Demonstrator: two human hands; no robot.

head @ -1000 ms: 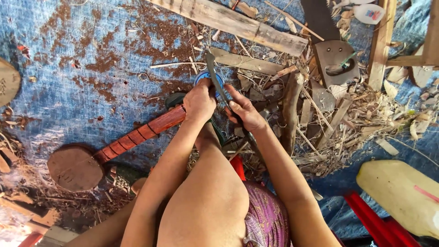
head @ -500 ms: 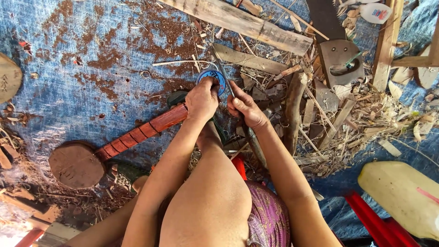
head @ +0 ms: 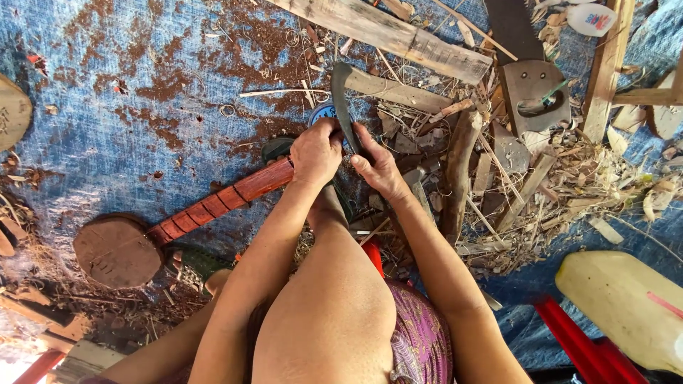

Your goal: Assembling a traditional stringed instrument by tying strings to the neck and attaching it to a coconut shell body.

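My left hand [head: 314, 151] grips the upper end of a reddish carved wooden piece [head: 213, 201] that runs down-left to a round disc-shaped end [head: 117, 251]. A dark curved blade [head: 343, 107] is in my right hand [head: 377, 168], held by its handle with the hooked tip pointing away from me, just above both hands. The two hands sit close together over my bare knee [head: 334, 284]. A blue round object [head: 321, 114] peeks out behind my left hand.
A blue tarp [head: 107, 107] strewn with reddish sawdust covers the ground. A long plank [head: 398, 35], wood scraps and shavings [head: 541, 178] lie to the right. A handsaw [head: 530, 78] rests at top right. A pale yellow container [head: 626, 306] and a red bar [head: 576, 341] lie at bottom right.
The curved blade has swung from lying low beside my right hand to standing up above both hands, tip pointing away. My left hand keeps its grip on the wooden piece.
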